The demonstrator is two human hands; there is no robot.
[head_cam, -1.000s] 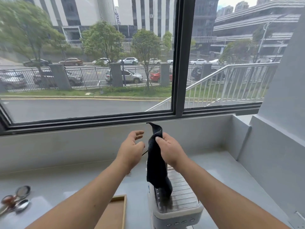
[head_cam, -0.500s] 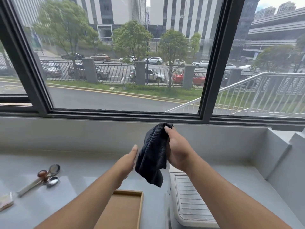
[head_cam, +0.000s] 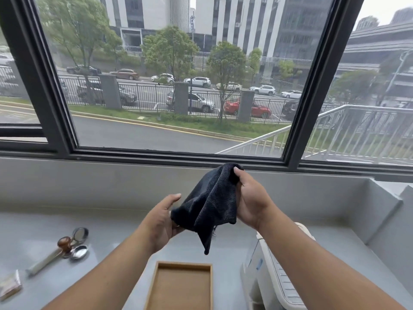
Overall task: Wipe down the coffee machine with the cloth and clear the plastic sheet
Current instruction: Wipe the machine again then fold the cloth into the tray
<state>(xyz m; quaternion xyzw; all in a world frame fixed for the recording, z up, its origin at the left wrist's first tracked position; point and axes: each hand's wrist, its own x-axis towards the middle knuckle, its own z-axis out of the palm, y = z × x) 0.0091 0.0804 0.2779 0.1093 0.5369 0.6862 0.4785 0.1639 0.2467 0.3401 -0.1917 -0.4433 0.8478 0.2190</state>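
Over the grey counter point(head_cam: 93, 222), at the middle of the view, one dark cloth point(head_cam: 212, 204) hangs in the air between two bare hands. The right hand point(head_cam: 252, 202) pinches its top edge, thumb in front, the other fingers hidden behind the fabric. The left hand point(head_cam: 161, 222) holds the lower left edge, with its fingers curled underneath and largely covered and its thumb stretched out above. One loose corner dangles toward six o'clock.

Down at five o'clock stands the single white coffee machine point(head_cam: 274, 280). The right forearm crosses it and the frame's lower edge cuts it off, so only a ribbed top and part of one side show. The cloth hangs well apart from it.

At six o'clock lies one wooden tray point(head_cam: 181, 285), its near end cut off. Around eight o'clock sits a small cluster of tools point(head_cam: 69, 245): one brown wooden knob, two shiny round metal pieces and one pale handle. How they join is hard to make out. One blurred packet point(head_cam: 10, 285) is clipped by the left edge.
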